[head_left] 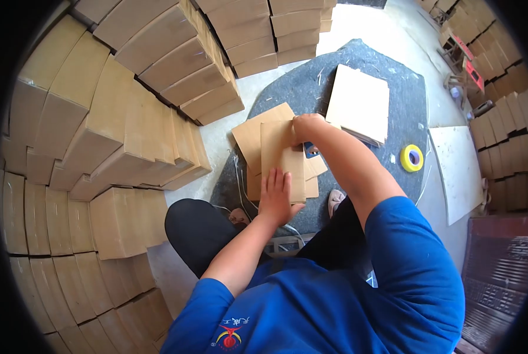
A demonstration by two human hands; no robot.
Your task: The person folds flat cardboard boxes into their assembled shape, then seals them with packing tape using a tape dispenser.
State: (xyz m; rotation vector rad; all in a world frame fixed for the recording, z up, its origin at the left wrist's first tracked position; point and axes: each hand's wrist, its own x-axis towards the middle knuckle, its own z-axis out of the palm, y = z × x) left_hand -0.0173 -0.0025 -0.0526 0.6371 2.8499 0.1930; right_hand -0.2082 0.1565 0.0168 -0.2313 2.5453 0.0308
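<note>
A narrow brown cardboard box (283,150) lies lengthwise in front of me, its loose flaps or sheets spread beneath it. My left hand (277,196) rests on the near end, fingers stretched out over the cardboard and thumb by the edge. At the far right corner is my right hand (307,127), its fingers curled down and closed. Whatever they grip is hidden by the hand. Just below that wrist, a small blue object (311,148) shows partly; its kind cannot be made out.
A stack of pale flat cardboard (358,103) lies on the dark mat (402,76). Right of it sits a yellow tape roll (412,158). Piled cartons (140,141) line the left side, with more at far right. A white board (457,171) lies on the floor.
</note>
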